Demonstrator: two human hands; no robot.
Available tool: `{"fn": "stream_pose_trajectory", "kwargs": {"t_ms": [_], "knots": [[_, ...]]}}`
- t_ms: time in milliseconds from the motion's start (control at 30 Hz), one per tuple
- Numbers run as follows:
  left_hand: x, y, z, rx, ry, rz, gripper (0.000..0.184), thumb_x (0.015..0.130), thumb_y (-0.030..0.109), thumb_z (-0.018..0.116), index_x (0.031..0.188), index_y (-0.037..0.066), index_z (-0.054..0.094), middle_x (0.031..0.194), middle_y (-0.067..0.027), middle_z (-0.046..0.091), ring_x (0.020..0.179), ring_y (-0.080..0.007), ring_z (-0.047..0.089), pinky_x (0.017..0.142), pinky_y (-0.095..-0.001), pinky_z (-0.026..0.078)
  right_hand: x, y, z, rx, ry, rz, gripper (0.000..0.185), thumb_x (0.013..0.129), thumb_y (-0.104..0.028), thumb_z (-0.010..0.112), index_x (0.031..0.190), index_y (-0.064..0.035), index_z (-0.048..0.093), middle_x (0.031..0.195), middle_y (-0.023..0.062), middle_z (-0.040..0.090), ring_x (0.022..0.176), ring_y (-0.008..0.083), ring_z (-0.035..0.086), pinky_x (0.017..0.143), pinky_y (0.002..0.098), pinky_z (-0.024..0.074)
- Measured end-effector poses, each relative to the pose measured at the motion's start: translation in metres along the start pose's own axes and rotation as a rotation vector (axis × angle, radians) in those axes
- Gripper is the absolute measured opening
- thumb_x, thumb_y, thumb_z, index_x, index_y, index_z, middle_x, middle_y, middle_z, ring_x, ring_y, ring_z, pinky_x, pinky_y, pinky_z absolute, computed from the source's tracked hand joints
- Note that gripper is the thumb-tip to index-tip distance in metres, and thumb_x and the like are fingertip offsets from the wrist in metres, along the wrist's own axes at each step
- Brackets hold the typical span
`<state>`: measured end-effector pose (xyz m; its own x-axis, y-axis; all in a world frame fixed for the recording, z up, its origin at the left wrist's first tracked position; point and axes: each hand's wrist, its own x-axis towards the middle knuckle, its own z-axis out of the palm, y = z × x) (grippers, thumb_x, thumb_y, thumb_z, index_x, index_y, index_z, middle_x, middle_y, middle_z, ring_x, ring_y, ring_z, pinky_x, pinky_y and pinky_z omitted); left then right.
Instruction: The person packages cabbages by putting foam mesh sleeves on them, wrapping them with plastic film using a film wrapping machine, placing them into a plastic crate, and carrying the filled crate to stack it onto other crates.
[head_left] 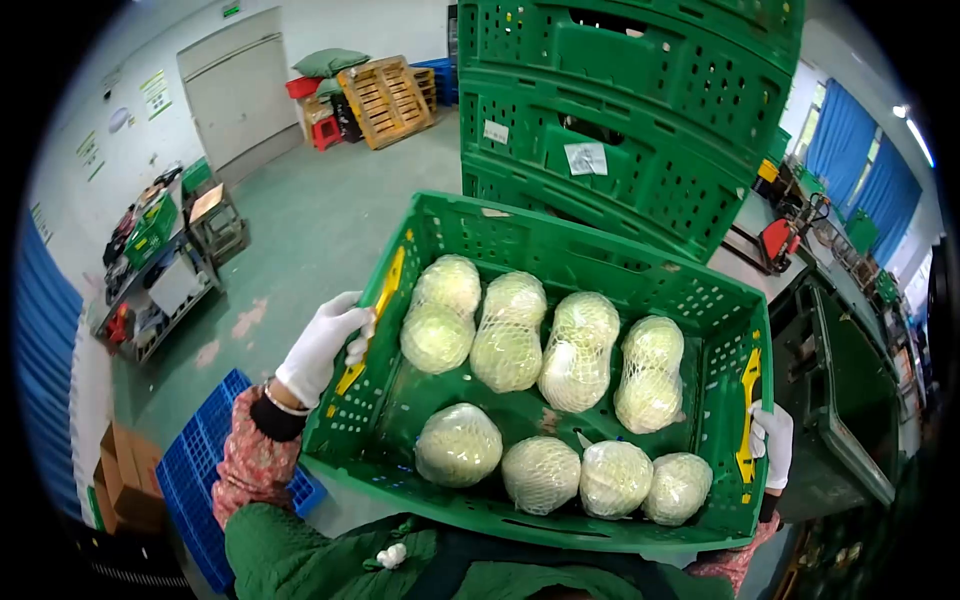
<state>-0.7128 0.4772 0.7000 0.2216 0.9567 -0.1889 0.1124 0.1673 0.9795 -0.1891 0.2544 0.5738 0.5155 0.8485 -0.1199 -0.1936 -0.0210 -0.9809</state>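
A green plastic crate [580, 256] is held up in front of my body, slightly tilted, by both hands. My left hand [328, 345], in a white glove, has its fingers curled through the yellow handle [372, 320] on the crate's left side. At the opposite end, my white-gloved right hand [772, 445] is closed around the side by another yellow handle [748, 415]. Inside lie several pale green cabbages in white netting or clear film. A netted pair [580, 350] stands in the back row, and single heads such as this cabbage [458, 445] line the front.
Large stacked green crates [620, 130] rise just beyond the held one. A blue plastic pallet [205, 450] lies at lower left, near cardboard boxes [130, 480]. A dark green bin [835, 390] is at right, with a red pallet jack [778, 240] behind. Wooden pallets [385, 100] lean far back.
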Motion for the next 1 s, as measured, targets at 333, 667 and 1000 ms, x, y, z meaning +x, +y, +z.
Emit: {"fn": "stream_pose_trajectory", "kwargs": {"t_ms": [333, 667, 1000], "knots": [[0.240, 0.054, -0.073, 0.181, -0.335, -0.020, 0.007, 0.091, 0.008, 0.052, 0.087, 0.003, 0.049, 0.068, -0.0010, 0.051, 0.045, -0.0060, 0.041, 0.038, -0.0213, 0.033, 0.019, 0.017, 0.119, 0.041, 0.248, 0.043, 0.012, 0.090, -0.007, 0.052, 0.093, 0.0015, 0.059, 0.055, -0.0008, 0.046, 0.034, 0.0093, 0.040, 0.034, 0.0238, 0.0325], [0.341, -0.001, -0.102, 0.276, -0.353, -0.086, 0.022, 0.093, 0.010, 0.052, 0.112, -0.001, 0.054, 0.074, -0.0033, 0.056, 0.050, -0.0083, 0.047, 0.041, -0.0238, 0.036, 0.066, 0.044, 0.165, 0.062, 0.272, 0.161, 0.015, 0.090, -0.011, 0.050, 0.095, 0.0016, 0.058, 0.055, -0.0023, 0.043, 0.036, 0.0070, 0.039, 0.034, 0.0219, 0.0305], [0.299, -0.067, -0.170, 0.035, -0.492, -0.106, 0.055, 0.100, 0.047, 0.041, 0.131, 0.003, 0.054, 0.119, -0.0051, 0.063, 0.107, -0.0117, 0.056, 0.096, -0.0279, 0.044, 0.063, 0.041, 0.170, 0.157, 0.187, 0.123, 0.019, 0.095, -0.012, 0.046, 0.094, 0.0020, 0.058, 0.054, -0.0029, 0.042, 0.037, 0.0069, 0.039, 0.037, 0.0211, 0.0318]]}}
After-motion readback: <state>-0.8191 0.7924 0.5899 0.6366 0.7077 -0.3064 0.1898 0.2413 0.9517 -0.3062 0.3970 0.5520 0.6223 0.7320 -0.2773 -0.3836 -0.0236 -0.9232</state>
